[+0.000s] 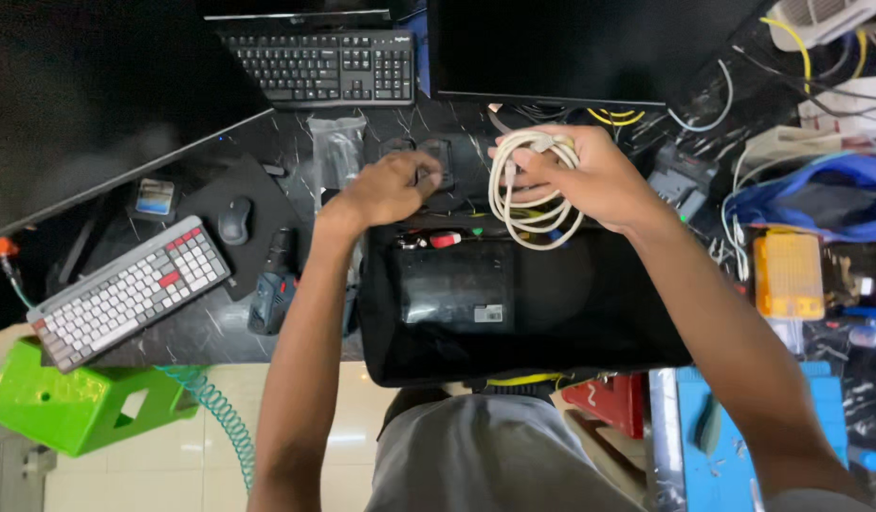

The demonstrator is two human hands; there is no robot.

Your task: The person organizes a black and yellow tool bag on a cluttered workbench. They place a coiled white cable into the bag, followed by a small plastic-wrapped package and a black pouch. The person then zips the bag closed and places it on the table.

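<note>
My right hand (pixel 590 175) grips a coiled white cable (pixel 528 204), held above the far edge of an open black bag (pixel 552 313) that lies on the dark desk in front of me. My left hand (pixel 391 188) is curled with its fingers closed, just left of the cable and over a small black object (pixel 436 161) on the desk; I cannot tell whether it holds anything. A red item (pixel 445 240) and a dark flat pouch (pixel 457 284) lie inside the bag.
A black keyboard (pixel 319 66) and a monitor (pixel 571 47) stand at the back. A grey and white keyboard (pixel 125 289), a mouse (pixel 234 220) and a clear plastic bag (pixel 337 152) lie left. Tangled wires, an orange box (pixel 789 275) and a blue bag (pixel 817 199) crowd the right. Green stool (pixel 68 398) below left.
</note>
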